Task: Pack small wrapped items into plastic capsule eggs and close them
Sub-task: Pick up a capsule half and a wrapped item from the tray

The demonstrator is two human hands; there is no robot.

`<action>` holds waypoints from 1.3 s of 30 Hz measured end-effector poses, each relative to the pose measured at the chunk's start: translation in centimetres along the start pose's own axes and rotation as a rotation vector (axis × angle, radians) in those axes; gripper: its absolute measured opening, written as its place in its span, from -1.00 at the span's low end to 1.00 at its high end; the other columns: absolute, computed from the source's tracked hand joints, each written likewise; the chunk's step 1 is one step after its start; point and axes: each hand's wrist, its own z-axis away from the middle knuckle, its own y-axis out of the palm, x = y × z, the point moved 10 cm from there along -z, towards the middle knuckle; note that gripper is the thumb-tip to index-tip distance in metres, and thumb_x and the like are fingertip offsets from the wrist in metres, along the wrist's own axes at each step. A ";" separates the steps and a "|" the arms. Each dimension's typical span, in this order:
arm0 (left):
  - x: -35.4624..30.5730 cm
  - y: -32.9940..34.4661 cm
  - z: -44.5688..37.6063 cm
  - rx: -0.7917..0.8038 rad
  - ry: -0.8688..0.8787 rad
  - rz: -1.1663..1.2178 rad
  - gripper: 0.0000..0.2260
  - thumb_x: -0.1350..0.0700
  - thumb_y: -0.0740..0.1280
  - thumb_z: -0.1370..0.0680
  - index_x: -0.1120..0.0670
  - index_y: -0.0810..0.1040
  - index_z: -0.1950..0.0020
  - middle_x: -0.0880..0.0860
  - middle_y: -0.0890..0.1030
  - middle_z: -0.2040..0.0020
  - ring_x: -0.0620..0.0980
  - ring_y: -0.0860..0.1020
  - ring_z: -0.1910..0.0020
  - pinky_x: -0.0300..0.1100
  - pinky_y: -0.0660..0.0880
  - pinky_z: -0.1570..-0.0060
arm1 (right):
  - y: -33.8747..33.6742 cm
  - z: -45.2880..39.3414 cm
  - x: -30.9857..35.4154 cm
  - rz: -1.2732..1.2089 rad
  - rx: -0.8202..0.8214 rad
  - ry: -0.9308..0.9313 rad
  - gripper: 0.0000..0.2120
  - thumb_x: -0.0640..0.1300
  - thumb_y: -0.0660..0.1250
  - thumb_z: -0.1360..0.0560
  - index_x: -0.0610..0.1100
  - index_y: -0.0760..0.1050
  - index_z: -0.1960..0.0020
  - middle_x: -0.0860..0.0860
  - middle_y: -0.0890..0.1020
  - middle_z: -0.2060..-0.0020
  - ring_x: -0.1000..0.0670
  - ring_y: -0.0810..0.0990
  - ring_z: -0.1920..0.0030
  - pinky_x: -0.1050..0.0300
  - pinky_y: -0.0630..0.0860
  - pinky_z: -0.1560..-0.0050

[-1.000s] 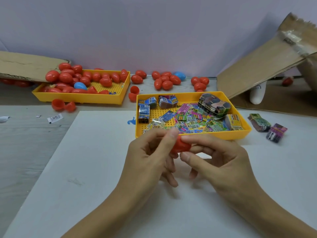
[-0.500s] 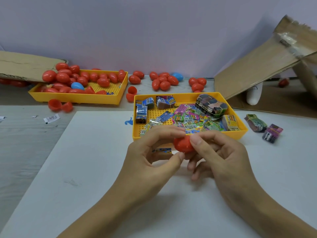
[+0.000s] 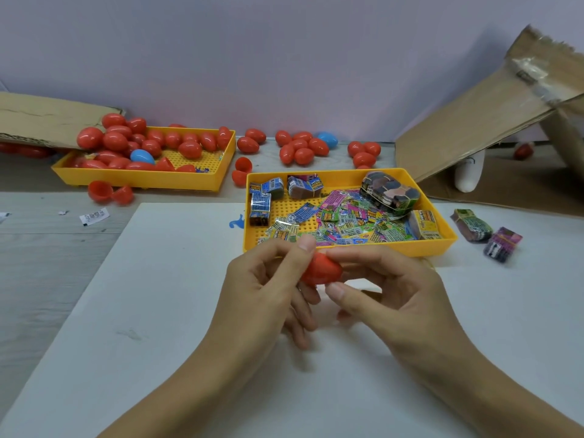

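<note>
Cardboard flap, far left [image 3: 47,120]: flat, brown, creased; its edge overhangs the left tray's corner.
Paper scrap [image 3: 94,216]: small, white, printed; lies on the grey wood-grain table [image 3: 38,267].
Left tray [image 3: 151,181]: yellow plastic, rectangular, perforated floor; holds a heap of glossy red capsule eggs [image 3: 115,141] and one blue egg [image 3: 142,156].
Open egg halves [image 3: 109,192]: two red shells, hollow side showing, on the table just in front of the left tray.
White board [image 3: 151,327]: matte, smooth sheet under my hands; small blue stain [image 3: 235,222] near its far edge.
My left hand [image 3: 268,289]: thumb and curled fingers pinch the left end of the red egg.
Red capsule egg [image 3: 322,269]: smooth plastic, rounded; held in the air between both hands, just in front of the near tray's rim; whether its seam is fully closed I cannot tell.
My right hand [image 3: 388,289]: index finger over the egg, thumb under it, gripping its right end.
Loose eggs [image 3: 300,148]: red cluster plus one blue, beside the back wall.
Near tray [image 3: 410,246]: yellow, perforated; filled with small, flat, brightly printed wrapped packets [image 3: 347,219] and bundled stacks [image 3: 390,196].
Two bundles [image 3: 486,233]: banded packet stacks on the board, right of the tray.
Cardboard box, right [image 3: 493,118]: leaning, torn edge, clear tape; a white object beneath it is partly hidden.
</note>
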 end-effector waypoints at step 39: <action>-2.4 -0.4 0.5 -0.045 0.316 -0.073 -0.72 0.24 0.48 -0.39 -0.04 0.63 -0.04 -0.02 0.69 0.02 0.09 0.69 0.10 -0.01 0.67 0.10 | -3.5 -2.3 1.6 0.833 -0.107 -0.235 -0.61 -0.27 0.48 -0.45 0.12 0.57 -0.14 0.33 0.53 0.04 0.06 0.50 -0.08 0.08 0.29 -0.16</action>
